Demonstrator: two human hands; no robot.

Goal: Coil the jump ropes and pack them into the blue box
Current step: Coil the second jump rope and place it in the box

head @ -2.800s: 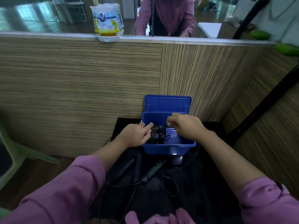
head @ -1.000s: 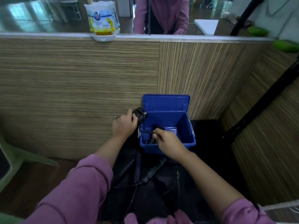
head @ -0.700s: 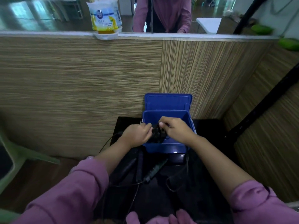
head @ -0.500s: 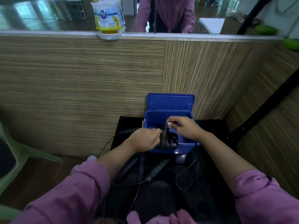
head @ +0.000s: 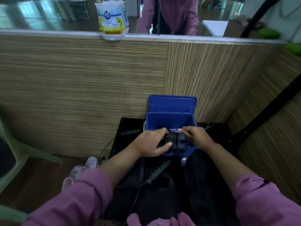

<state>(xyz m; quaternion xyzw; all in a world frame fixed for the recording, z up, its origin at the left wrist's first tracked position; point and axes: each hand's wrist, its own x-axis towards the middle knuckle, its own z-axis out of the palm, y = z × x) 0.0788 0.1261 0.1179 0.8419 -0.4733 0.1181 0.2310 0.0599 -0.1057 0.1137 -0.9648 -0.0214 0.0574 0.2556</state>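
Note:
The blue box [head: 169, 119] stands open on a black table [head: 192, 180], its lid tilted back against the wooden wall. Over the box's front edge I hold a black jump rope bundle [head: 175, 141], its thin cord wound round the handles. My left hand [head: 152, 143] grips the bundle's left end. My right hand [head: 194, 136] pinches the cord at the bundle's right side. A second jump rope lies loose on the table: one green-ringed handle [head: 157, 171] in front of the box, another [head: 130, 132] at the table's left edge.
A wooden panel wall [head: 97, 79] rises right behind the box, with a ledge holding an air freshener pack [head: 112, 17]. A green chair [head: 14, 154] stands at the left. Pale shoes [head: 81, 168] lie on the floor. A black pole [head: 268, 111] slants at the right.
More cord is wound round the handles now. My right hand has moved from above the bundle to its right side, and the bundle sits a little lower over the box's front edge.

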